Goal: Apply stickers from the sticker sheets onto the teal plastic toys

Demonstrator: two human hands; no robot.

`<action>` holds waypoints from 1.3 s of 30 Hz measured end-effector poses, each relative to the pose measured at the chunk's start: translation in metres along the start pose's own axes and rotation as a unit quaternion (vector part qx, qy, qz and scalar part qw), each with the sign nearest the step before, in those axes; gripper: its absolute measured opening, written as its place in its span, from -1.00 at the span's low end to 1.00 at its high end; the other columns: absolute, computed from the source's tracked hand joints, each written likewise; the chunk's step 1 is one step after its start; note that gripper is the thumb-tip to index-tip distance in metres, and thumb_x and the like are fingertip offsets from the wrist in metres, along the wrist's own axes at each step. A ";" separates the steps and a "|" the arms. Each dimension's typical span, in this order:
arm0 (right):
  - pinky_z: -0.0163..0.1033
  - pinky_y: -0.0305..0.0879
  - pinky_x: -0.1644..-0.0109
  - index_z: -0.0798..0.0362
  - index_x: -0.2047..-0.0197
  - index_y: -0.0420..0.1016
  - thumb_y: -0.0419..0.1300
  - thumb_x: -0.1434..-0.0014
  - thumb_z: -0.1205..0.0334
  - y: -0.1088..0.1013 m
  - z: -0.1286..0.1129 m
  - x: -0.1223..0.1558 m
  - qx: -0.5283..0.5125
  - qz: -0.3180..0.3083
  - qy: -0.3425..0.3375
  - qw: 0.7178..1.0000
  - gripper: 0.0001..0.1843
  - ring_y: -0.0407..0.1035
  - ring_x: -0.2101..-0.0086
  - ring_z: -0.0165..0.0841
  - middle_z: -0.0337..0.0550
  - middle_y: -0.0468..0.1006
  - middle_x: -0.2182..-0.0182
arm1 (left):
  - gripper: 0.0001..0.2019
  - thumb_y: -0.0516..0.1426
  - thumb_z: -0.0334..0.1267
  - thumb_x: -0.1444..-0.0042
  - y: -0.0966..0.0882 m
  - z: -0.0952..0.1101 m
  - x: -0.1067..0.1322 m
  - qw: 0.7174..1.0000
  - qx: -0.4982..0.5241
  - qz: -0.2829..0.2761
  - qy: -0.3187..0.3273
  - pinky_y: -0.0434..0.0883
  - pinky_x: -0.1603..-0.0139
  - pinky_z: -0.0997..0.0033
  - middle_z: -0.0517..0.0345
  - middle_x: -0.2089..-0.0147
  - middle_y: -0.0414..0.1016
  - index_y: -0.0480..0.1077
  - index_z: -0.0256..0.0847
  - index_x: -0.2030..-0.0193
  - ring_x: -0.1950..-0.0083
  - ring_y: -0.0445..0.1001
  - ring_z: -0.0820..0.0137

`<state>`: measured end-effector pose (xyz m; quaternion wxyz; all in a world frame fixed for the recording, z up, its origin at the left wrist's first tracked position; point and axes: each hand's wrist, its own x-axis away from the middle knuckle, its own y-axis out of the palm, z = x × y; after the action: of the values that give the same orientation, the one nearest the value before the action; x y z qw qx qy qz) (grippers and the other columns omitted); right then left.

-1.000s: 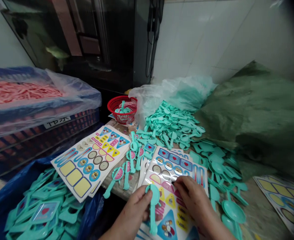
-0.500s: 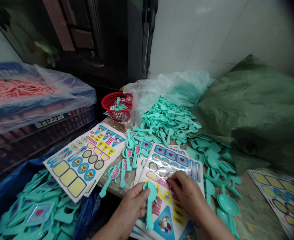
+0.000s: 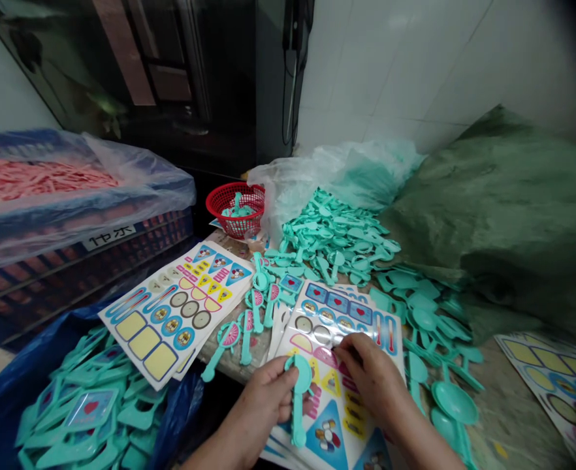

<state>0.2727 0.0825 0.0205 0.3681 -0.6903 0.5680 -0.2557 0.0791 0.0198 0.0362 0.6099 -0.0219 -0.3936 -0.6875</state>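
Observation:
My left hand (image 3: 263,405) is closed round a teal plastic toy piece (image 3: 299,398) with a round head and a long handle, held upright over a sticker sheet (image 3: 339,326). My right hand (image 3: 371,375) rests on that sheet, its fingertips pinched at a sticker near the sheet's middle. What the fingertips hold is too small to make out. Several finished teal pieces with pink stickers (image 3: 249,316) lie just left of the sheet.
A second sticker sheet (image 3: 180,310) lies at left above a blue bag of teal parts (image 3: 87,418). A heap of teal pieces (image 3: 337,241), a red basket (image 3: 239,207), a crate of pink parts (image 3: 48,189), a green sack (image 3: 508,215) and another sheet (image 3: 557,378) surround the work spot.
My hands have stayed on the sheet; the right fingertips shifted slightly along the sticker row. The view has swayed a little.

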 end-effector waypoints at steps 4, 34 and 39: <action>-0.26 0.19 0.34 -0.01 0.43 0.35 0.03 -0.16 0.18 0.000 0.001 0.001 -0.001 -0.009 -0.003 1.000 -0.83 0.33 0.42 -0.33 -0.21 0.45 0.45 | -0.69 0.19 -0.10 -0.02 -0.001 0.000 0.000 1.000 0.001 0.004 0.000 0.44 0.11 0.26 0.04 0.28 0.56 0.40 -0.26 0.16 0.20 0.55 0.27; -0.29 0.02 0.46 0.00 0.52 0.29 0.16 -0.07 0.01 -0.008 -0.019 0.002 0.023 0.001 -0.021 1.000 -0.72 0.19 0.58 -0.42 -0.31 0.35 0.63 | -0.69 0.17 -0.11 -0.04 -0.003 -0.004 -0.002 1.000 -0.007 0.012 0.011 0.43 0.18 0.31 0.07 0.30 0.55 0.41 -0.25 0.13 0.29 0.54 0.34; -0.35 0.05 0.54 -0.01 0.48 0.23 0.14 -0.07 -0.06 -0.001 -0.021 0.018 -0.172 0.015 0.090 0.981 -0.69 0.11 0.60 -0.45 -0.39 0.20 0.65 | -0.63 0.18 -0.04 -0.01 -0.001 -0.003 -0.001 1.000 0.010 0.003 0.023 0.42 0.21 0.33 0.08 0.36 0.53 0.40 -0.27 0.13 0.34 0.52 0.35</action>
<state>0.2613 0.0600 0.0329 0.1953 -0.7086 0.6448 -0.2097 0.0796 0.0183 0.0328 0.6212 -0.0012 -0.3857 -0.6821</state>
